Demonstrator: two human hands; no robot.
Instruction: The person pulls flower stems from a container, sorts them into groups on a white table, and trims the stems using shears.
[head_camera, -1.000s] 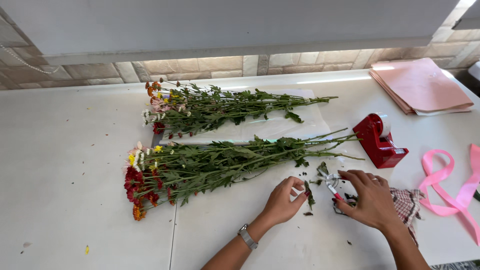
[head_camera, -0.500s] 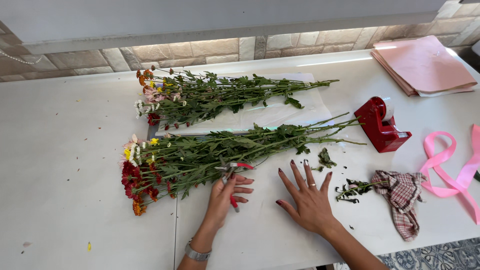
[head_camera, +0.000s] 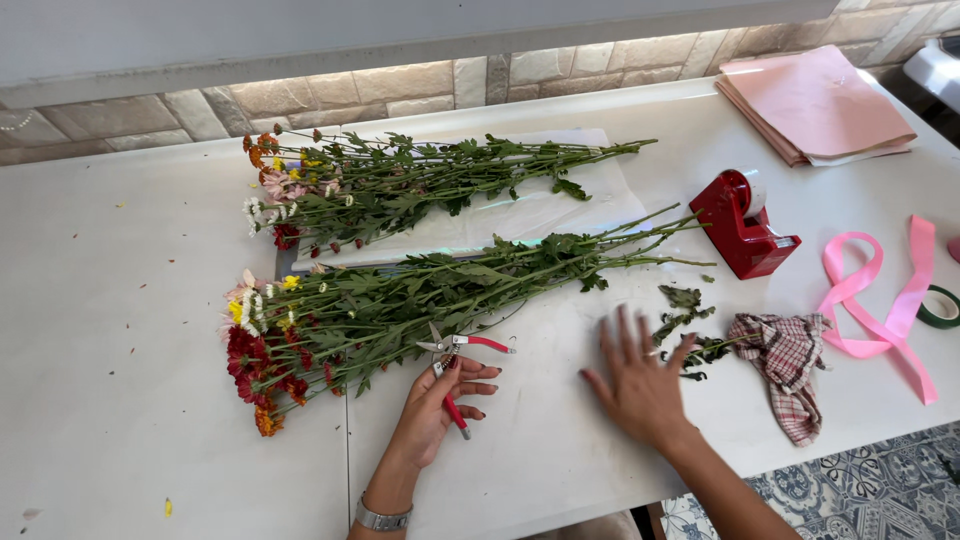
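The left hand grips red-handled pruning shears beside the near flower bunch; the right hand lies spread on the surface.

White table bears flower bunches (two), tape dispenser, ribbon.

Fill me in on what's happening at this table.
A person is working with cut flowers on a white table. The left hand holds red-handled pruning shears beside the nearer flower bunch. The right hand lies flat and spread on the table, blurred, next to leaf trimmings and a checked cloth. A second bunch lies farther back, with a red tape dispenser and pink ribbon to the right.
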